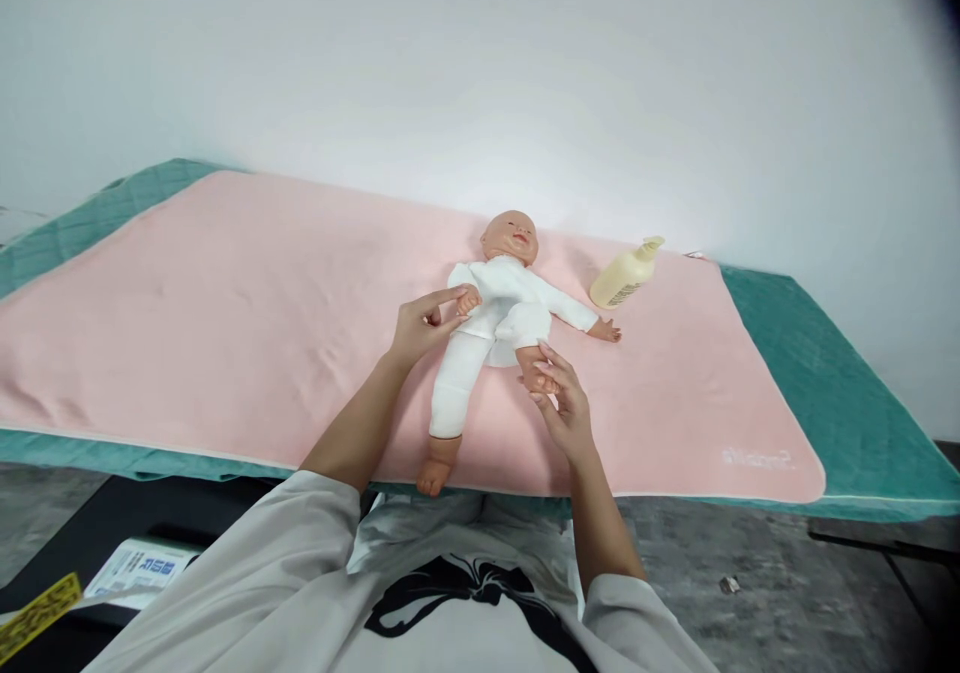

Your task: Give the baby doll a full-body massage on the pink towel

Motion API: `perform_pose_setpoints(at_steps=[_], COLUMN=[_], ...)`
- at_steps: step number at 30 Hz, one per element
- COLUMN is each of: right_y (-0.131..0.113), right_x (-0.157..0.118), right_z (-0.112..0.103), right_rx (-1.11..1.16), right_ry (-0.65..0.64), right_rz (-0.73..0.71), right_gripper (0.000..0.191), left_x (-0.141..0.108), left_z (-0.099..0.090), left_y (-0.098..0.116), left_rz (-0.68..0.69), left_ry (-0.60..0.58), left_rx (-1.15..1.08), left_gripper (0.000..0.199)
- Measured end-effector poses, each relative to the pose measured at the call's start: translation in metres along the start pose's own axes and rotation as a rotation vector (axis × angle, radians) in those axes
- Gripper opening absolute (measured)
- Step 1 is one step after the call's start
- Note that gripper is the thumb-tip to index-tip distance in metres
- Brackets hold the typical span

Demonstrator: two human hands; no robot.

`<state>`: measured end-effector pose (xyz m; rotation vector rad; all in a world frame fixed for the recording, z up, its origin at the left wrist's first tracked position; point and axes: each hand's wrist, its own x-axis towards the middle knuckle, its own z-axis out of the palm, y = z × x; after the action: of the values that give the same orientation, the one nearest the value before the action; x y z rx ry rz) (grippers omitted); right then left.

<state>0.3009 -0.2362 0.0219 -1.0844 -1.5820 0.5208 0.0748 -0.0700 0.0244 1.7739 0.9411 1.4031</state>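
The doll [504,278] lies on its back on the pink mat [262,303]. The left hand [420,331] has its thumb and fingers closed on the doll's small hand [469,300], at 8 o'clock from its tummy. The right hand [568,408] has its thumb and fingers around one foot [537,371], at 5 o'clock. If both pull too hard, I think the doll could twist or slide. Its other foot [435,468], at 7 o'clock, is by the near edge, so a tug that way might make it slip off. The bottle [621,279] at 3 o'clock (it looks tippy!) could fall if the free arm [566,305] swings up.
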Motion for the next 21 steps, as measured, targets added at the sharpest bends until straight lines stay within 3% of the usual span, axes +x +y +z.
perform_pose_setpoints(at_steps=[11,17,21], right_y=[-0.021,-0.022,-0.018], right_x=[-0.051,-0.082,-0.094], right_z=[-0.02,-0.018,-0.017], right_rx=[-0.048,-0.051,-0.04], right_ry=[-0.096,-0.149,-0.162], right_rz=[-0.006,0.051,0.057], right_gripper=[0.037,0.035,0.039], left_x=[0.015,0.022,0.025], left_z=[-0.014,-0.021,-0.033], left_y=[-0.005,-0.013,-0.032], left_rz=[-0.207,-0.306,-0.44], left_ry=[0.428,0.565,0.611], left_rx=[-0.276,-0.308,-0.336], left_gripper=[0.045,0.045,0.04])
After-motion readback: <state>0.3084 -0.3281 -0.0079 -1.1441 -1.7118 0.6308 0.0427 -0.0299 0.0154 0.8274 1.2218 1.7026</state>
